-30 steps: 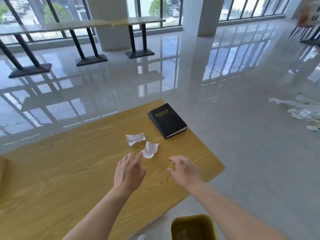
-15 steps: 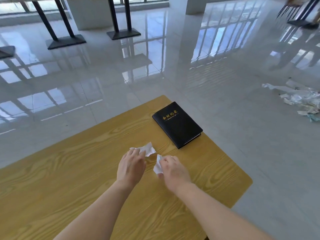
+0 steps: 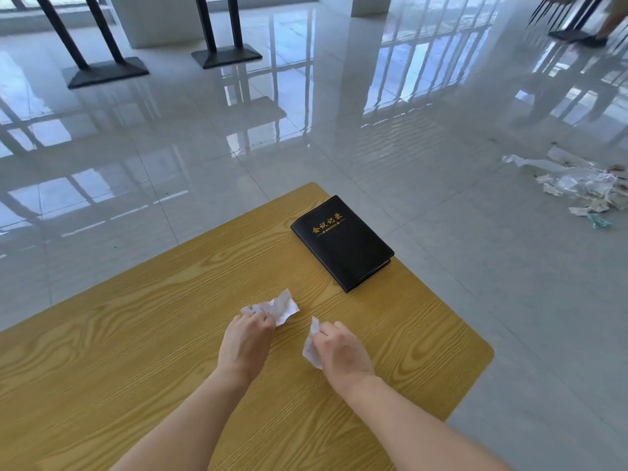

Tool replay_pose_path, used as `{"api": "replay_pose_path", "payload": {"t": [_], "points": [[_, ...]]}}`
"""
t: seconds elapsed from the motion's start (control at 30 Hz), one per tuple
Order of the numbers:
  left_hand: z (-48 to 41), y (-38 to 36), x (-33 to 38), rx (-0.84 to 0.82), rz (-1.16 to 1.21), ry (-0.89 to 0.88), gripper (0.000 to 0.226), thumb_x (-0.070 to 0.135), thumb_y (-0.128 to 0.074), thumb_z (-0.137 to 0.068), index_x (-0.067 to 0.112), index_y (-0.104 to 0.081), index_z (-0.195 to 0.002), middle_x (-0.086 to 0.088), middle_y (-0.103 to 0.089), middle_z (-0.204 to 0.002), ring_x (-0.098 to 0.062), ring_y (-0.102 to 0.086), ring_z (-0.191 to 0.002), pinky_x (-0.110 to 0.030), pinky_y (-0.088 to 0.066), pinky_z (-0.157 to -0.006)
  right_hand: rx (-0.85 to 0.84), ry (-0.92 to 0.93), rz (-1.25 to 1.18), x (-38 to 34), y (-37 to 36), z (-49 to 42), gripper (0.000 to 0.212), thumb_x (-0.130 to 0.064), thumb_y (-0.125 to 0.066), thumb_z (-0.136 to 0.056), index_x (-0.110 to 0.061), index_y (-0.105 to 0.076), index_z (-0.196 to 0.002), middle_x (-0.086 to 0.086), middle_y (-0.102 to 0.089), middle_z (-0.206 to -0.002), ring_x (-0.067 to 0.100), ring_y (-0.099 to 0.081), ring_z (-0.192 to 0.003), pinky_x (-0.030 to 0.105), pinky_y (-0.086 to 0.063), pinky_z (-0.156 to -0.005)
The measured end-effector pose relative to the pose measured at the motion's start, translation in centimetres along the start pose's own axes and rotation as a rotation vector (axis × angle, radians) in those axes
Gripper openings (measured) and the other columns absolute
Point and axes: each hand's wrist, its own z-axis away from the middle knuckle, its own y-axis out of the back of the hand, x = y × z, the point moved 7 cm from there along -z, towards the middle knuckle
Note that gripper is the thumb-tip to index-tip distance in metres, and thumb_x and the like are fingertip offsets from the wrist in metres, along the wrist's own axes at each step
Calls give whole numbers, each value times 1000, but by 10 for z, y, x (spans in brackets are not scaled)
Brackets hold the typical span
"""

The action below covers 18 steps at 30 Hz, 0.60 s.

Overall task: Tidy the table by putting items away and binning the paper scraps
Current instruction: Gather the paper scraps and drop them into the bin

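Note:
Two crumpled white paper scraps lie on the yellow wooden table [image 3: 136, 351]. My left hand [image 3: 246, 341] pinches the left scrap [image 3: 280, 306], which sticks out past my fingertips. The right scrap [image 3: 312, 348] is held in my right hand [image 3: 343, 353] and hangs from its fingers on the left side. A black notebook [image 3: 341, 242] with gold lettering lies closed near the table's far right corner, apart from both hands.
The table's right edge and rounded corner [image 3: 482, 351] are close to my right hand. A pile of paper litter [image 3: 581, 188] lies on the glossy tiled floor at the right. Black table legs with flat bases [image 3: 226, 57] stand far back.
Both hands reached forward from open over the table and closed on the two scraps. The camera tilted down and the yellow bin at the bottom edge dropped out of view.

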Motion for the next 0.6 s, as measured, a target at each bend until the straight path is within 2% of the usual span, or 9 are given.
{"api": "replay_pose_path", "payload": {"t": [0.13,0.3,0.4,0.6], "points": [[9,5,7,35,2,-11,40,-18,-71,-51,16,-49,-51,0,-50,-49,-19,-39,-46,-32,-42,-48,41,-4,-44,10,6,11,28,11,-58,-85,-9,-65,-103,4,-59,-103,18,-48,-93,27,-44,-71],[23,19,28,110,42,-5,29,-9,-75,-58,15,-58,-53,2,-51,-48,-21,-48,-44,-32,-39,-45,138,-24,-92,26,20,34,30,11,-56,-85,-11,-67,-102,0,-60,-98,15,-45,-85,25,-44,-67],[32,27,48,151,100,11,23,-6,-74,-63,14,-63,-58,1,-54,-51,-22,-50,-47,-34,-42,-44,180,-46,-134,39,27,53,30,10,-56,-85,-12,-68,-100,-1,-61,-97,16,-47,-85,28,-49,-67],[51,44,107,217,143,-5,21,-3,-73,-64,14,-62,-58,1,-54,-50,-23,-49,-47,-28,-30,-43,263,-62,-200,78,39,95,29,7,-57,-87,-15,-70,-101,-1,-62,-93,14,-47,-81,23,-36,-64]]}}
